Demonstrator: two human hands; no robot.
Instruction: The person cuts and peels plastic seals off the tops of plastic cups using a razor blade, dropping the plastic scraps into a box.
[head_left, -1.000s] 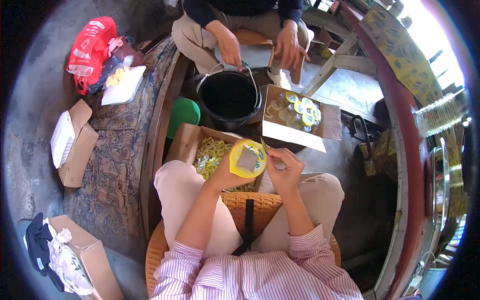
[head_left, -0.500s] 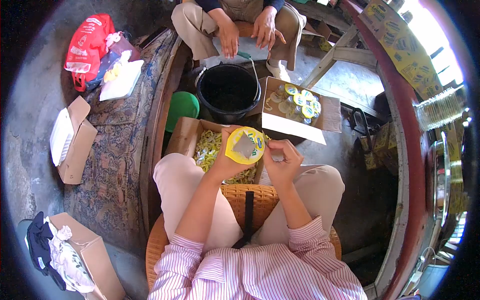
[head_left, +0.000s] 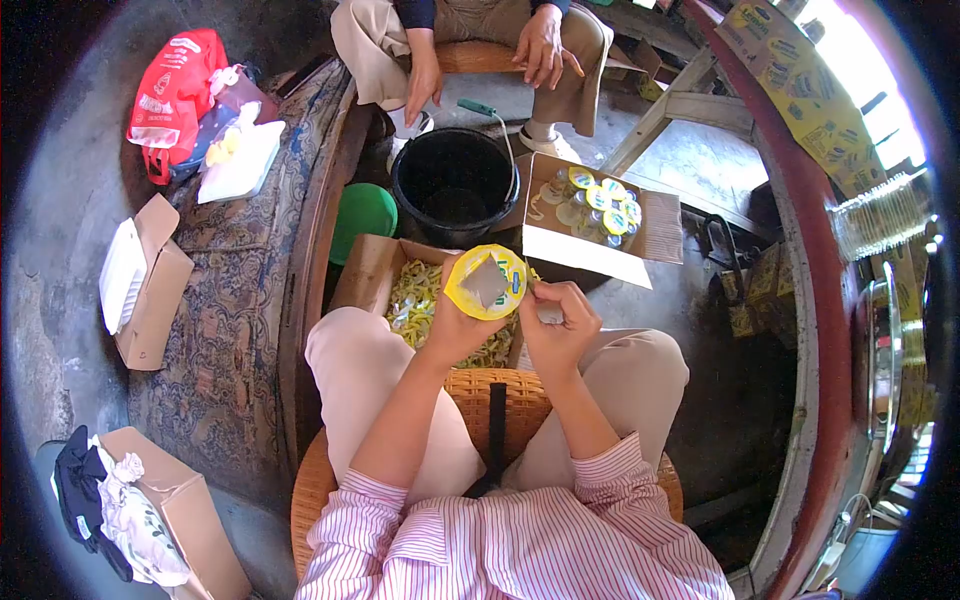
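Observation:
My left hand (head_left: 455, 335) is wrapped round a cup with a yellow-rimmed printed lid (head_left: 486, 283), whose middle shows a torn greyish patch. At the lid's right edge, my right hand (head_left: 562, 322) is closed in a pinch on a small thin thing that I cannot make out. Beneath my hands is a cardboard box (head_left: 370, 278) filled with yellow-green strips (head_left: 415, 300). Beyond it stands a black bucket (head_left: 455, 190) with a green-gripped handle. An open carton (head_left: 585, 258) to its right holds several yellow-lidded cups (head_left: 608, 208).
Across from me sits a person with hands (head_left: 541, 48) near the knees. A green basin (head_left: 365, 220) lies left of the bucket. The patterned cushion (head_left: 215, 320) at left carries a red bag (head_left: 178, 95) and a white box (head_left: 245, 165). A red beam (head_left: 820, 300) runs along the right.
The other person's hands have let go of the bucket handle and moved apart. My hands and the lidded cup have shifted slightly left, and the cup is turned a little.

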